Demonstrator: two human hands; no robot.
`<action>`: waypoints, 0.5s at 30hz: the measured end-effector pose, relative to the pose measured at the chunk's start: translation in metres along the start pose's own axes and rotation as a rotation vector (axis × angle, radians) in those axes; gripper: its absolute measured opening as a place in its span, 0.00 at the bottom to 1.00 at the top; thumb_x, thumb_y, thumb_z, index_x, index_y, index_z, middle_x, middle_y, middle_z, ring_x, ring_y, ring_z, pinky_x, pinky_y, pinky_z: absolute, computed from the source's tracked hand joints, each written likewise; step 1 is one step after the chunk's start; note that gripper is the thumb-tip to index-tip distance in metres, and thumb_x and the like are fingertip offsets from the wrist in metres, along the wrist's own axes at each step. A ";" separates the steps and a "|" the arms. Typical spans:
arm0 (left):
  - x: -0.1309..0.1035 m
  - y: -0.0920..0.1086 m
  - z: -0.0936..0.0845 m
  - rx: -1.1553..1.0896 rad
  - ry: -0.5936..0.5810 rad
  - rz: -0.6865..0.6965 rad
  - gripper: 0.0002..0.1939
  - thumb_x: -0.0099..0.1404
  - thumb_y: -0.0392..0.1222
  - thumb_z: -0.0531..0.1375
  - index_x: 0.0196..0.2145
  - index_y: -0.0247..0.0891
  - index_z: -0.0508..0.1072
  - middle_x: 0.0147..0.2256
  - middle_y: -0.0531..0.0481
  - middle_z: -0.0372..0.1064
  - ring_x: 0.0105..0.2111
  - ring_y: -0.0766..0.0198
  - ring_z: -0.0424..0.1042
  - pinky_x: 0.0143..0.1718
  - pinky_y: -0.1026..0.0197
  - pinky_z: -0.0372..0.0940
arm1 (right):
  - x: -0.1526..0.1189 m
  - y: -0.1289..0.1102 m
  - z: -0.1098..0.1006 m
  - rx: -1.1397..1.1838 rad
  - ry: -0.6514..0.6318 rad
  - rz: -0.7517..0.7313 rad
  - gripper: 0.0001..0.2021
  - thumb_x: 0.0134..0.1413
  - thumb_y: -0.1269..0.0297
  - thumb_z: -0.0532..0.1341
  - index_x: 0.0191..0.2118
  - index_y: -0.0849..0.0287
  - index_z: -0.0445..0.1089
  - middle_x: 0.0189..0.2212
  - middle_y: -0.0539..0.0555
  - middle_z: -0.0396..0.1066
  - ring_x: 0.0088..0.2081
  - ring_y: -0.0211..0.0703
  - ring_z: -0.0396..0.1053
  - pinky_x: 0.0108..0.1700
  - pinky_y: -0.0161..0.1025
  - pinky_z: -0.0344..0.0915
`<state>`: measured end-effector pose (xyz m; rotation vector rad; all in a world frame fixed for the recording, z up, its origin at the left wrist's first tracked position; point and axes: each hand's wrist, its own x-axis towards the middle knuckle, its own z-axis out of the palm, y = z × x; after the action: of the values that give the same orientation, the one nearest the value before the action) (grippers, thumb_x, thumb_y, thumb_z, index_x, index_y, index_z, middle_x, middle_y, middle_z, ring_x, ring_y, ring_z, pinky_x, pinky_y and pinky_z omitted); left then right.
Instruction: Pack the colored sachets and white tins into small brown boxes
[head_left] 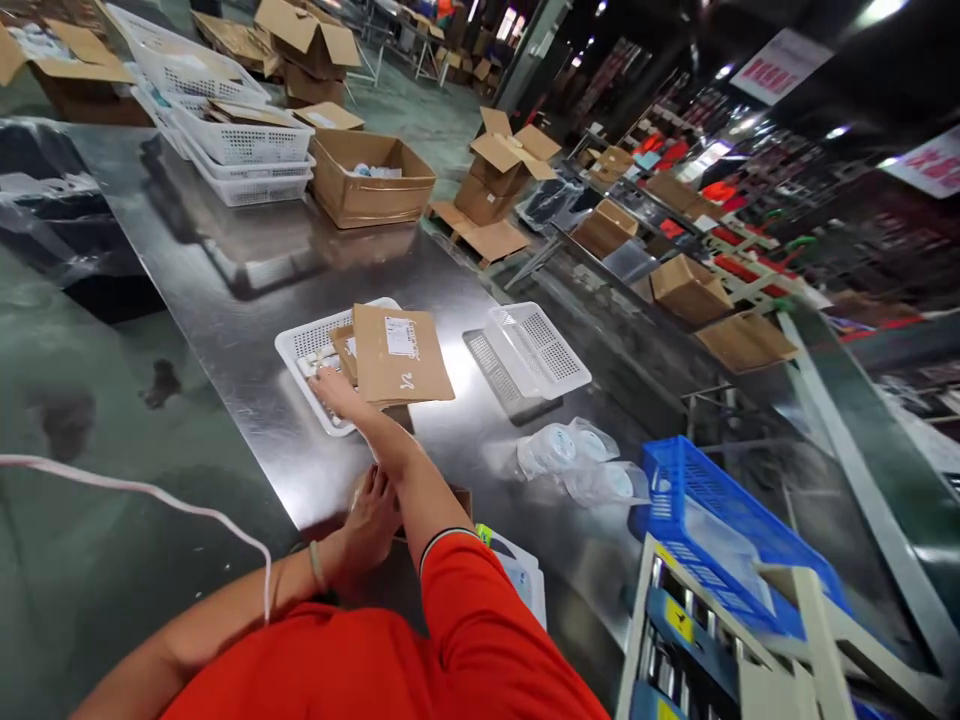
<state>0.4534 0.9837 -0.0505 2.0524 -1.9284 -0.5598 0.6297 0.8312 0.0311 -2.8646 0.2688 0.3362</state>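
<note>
My right hand [335,391] reaches into a white perforated basket [289,343] on the metal table. Its fingers are at small white items [318,362] in the basket's left part; whether they grip one is too small to tell. Flat cardboard pieces [405,355], one with a white label, lie across the basket's right side. Nearer my body, my left hand [373,520] is beside a small brown box [461,498], mostly hidden beneath my right forearm. The left fingers are bent and partly covered, so their hold is unclear.
An empty white basket [540,350] and plastic-wrapped round items [559,447] lie to the right. Beyond them are a blue crate [679,490] and a roller conveyor [675,640]. Stacked white baskets [251,140] and an open carton [375,190] stand at the far end. A cable [150,490] hangs at left.
</note>
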 end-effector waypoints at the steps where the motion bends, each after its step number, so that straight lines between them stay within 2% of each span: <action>1: 0.001 -0.001 -0.004 0.010 -0.014 0.009 0.54 0.59 0.46 0.73 0.82 0.59 0.69 0.85 0.36 0.56 0.84 0.24 0.55 0.85 0.21 0.56 | -0.008 0.000 -0.009 0.015 0.030 0.021 0.10 0.80 0.75 0.66 0.60 0.70 0.78 0.62 0.60 0.82 0.59 0.41 0.74 0.62 0.34 0.69; 3: 0.000 -0.001 -0.016 0.022 -0.026 0.037 0.50 0.56 0.45 0.74 0.77 0.52 0.78 0.84 0.31 0.56 0.84 0.19 0.55 0.84 0.20 0.57 | -0.041 0.009 -0.030 0.051 0.086 0.069 0.14 0.81 0.70 0.68 0.65 0.70 0.76 0.64 0.61 0.80 0.61 0.42 0.74 0.65 0.36 0.68; 4: -0.002 0.000 -0.022 0.027 -0.028 0.045 0.48 0.55 0.44 0.74 0.75 0.48 0.81 0.84 0.28 0.56 0.83 0.17 0.56 0.83 0.19 0.58 | -0.067 0.019 -0.041 0.088 0.119 0.096 0.17 0.80 0.69 0.68 0.67 0.69 0.76 0.65 0.62 0.80 0.62 0.44 0.74 0.67 0.37 0.68; 6: -0.003 0.001 -0.034 0.029 -0.029 0.053 0.46 0.55 0.41 0.75 0.73 0.40 0.82 0.83 0.23 0.56 0.82 0.15 0.56 0.82 0.17 0.57 | -0.137 0.044 -0.061 0.207 0.193 0.169 0.20 0.76 0.69 0.71 0.68 0.65 0.78 0.63 0.60 0.81 0.62 0.48 0.76 0.66 0.40 0.69; 8: -0.001 0.004 -0.039 0.027 -0.035 0.066 0.46 0.56 0.38 0.75 0.73 0.35 0.80 0.84 0.21 0.53 0.83 0.13 0.52 0.82 0.13 0.51 | -0.219 0.070 -0.071 0.324 0.233 0.266 0.20 0.70 0.70 0.73 0.64 0.61 0.82 0.57 0.56 0.83 0.56 0.48 0.78 0.62 0.40 0.70; 10: 0.005 0.009 -0.037 0.024 -0.047 0.093 0.46 0.57 0.38 0.75 0.73 0.34 0.78 0.84 0.21 0.52 0.84 0.12 0.50 0.81 0.11 0.49 | -0.294 0.083 -0.068 0.361 0.162 0.414 0.17 0.63 0.73 0.75 0.57 0.61 0.86 0.48 0.53 0.85 0.49 0.47 0.78 0.55 0.38 0.69; 12: 0.012 0.019 -0.030 0.022 -0.045 0.138 0.45 0.56 0.37 0.75 0.72 0.34 0.79 0.83 0.22 0.54 0.83 0.13 0.50 0.81 0.12 0.50 | -0.348 0.082 -0.052 0.372 0.050 0.558 0.13 0.58 0.78 0.76 0.48 0.62 0.88 0.39 0.52 0.84 0.42 0.46 0.77 0.48 0.37 0.67; 13: 0.016 0.025 -0.026 0.022 -0.038 0.166 0.43 0.56 0.36 0.75 0.70 0.33 0.79 0.83 0.22 0.55 0.83 0.14 0.51 0.81 0.13 0.50 | -0.364 0.076 -0.040 0.373 0.016 0.626 0.12 0.55 0.80 0.76 0.44 0.62 0.88 0.35 0.52 0.82 0.40 0.45 0.76 0.46 0.37 0.66; 15: 0.021 0.038 -0.019 0.030 -0.029 0.226 0.41 0.56 0.35 0.74 0.69 0.32 0.80 0.82 0.21 0.56 0.83 0.16 0.52 0.82 0.15 0.50 | -0.379 0.063 -0.013 0.374 0.037 0.759 0.11 0.53 0.84 0.76 0.38 0.62 0.87 0.31 0.53 0.81 0.38 0.46 0.76 0.45 0.37 0.67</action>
<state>0.4288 0.9584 -0.0185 1.8188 -2.1607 -0.5126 0.2563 0.8260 0.1236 -2.2947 1.2780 0.3156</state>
